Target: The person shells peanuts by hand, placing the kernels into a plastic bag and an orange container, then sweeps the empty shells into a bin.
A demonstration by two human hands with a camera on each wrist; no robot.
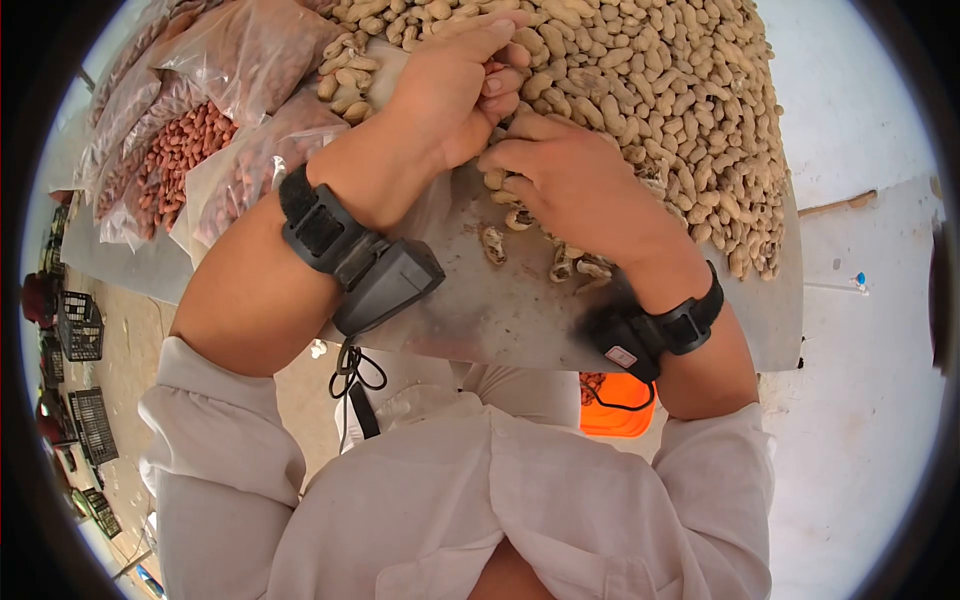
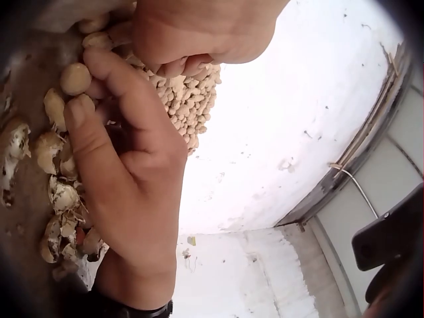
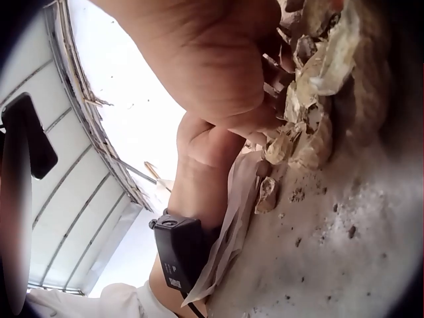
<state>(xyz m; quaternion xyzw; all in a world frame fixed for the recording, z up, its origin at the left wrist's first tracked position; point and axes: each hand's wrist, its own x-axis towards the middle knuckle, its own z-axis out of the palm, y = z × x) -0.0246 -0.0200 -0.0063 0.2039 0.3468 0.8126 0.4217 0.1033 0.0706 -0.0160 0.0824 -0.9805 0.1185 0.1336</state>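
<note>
My left hand (image 1: 455, 85) is beside the peanut heap, its fingers (image 1: 497, 80) curled toward the palm; I cannot tell whether they hold anything. To its right and nearer my body, my right hand (image 1: 575, 180) bends low over the table. In the left wrist view the right thumb and forefinger pinch at a rounded tan peanut (image 2: 76, 78). Broken peanut shells (image 1: 565, 262) lie under and beside that hand, their pale insides showing. Unshelled peanuts (image 1: 650, 75) make a large heap beyond both hands. The right wrist view shows split shells (image 3: 311, 126) close against the fingers.
Clear plastic bags (image 1: 245, 50) of reddish peanut kernels (image 1: 185, 150) stand on the left part of the grey table (image 1: 450, 335). Below the table edge is an orange container (image 1: 625, 405). Black crates (image 1: 92, 425) are on the floor at far left. A white wall (image 1: 860, 330) rises at right.
</note>
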